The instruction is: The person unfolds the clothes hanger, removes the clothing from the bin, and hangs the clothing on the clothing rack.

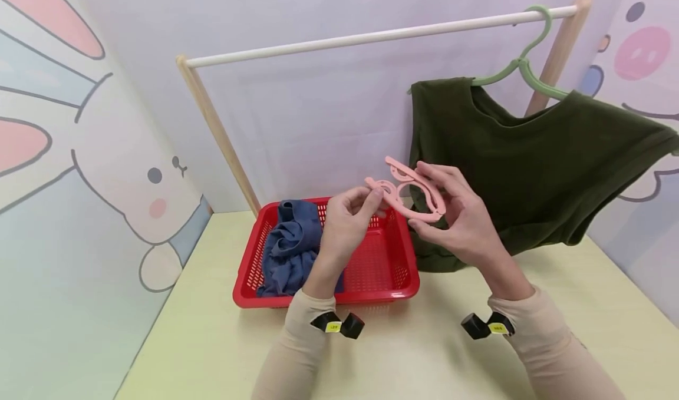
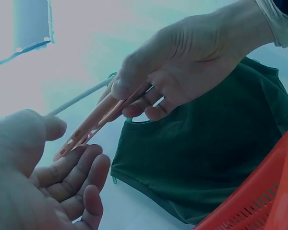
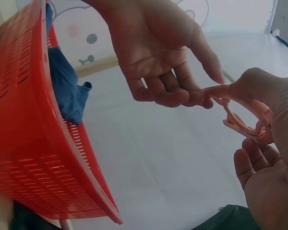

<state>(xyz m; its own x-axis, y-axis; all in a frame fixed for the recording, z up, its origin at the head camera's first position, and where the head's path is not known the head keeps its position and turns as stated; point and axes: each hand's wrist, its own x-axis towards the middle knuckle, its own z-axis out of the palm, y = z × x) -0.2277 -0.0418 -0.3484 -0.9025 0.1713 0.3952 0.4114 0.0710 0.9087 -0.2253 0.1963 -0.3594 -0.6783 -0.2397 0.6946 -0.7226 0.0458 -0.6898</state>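
A pink folding clothes hanger (image 1: 419, 216), its arms folded close together, is held up between both hands above the red basket. My left hand (image 1: 347, 220) pinches the end of one arm between thumb and fingers. At the other end, my right hand (image 1: 469, 223) grips the hanger's bend, thumb below and fingers above. In the left wrist view the hanger (image 2: 93, 122) runs slantwise from one hand to the other. Seen from the right wrist, the left hand (image 3: 158, 52) has its fingertips at the hanger's tip.
The red basket (image 1: 246, 270) stands on the pale yellow table (image 1: 196, 329) with a crumpled blue garment (image 1: 292, 241) in its left part. Behind is a rack with a white bar (image 1: 329, 47). A dark green top (image 1: 509, 170) hangs from it on a green hanger (image 1: 536, 82) at right.
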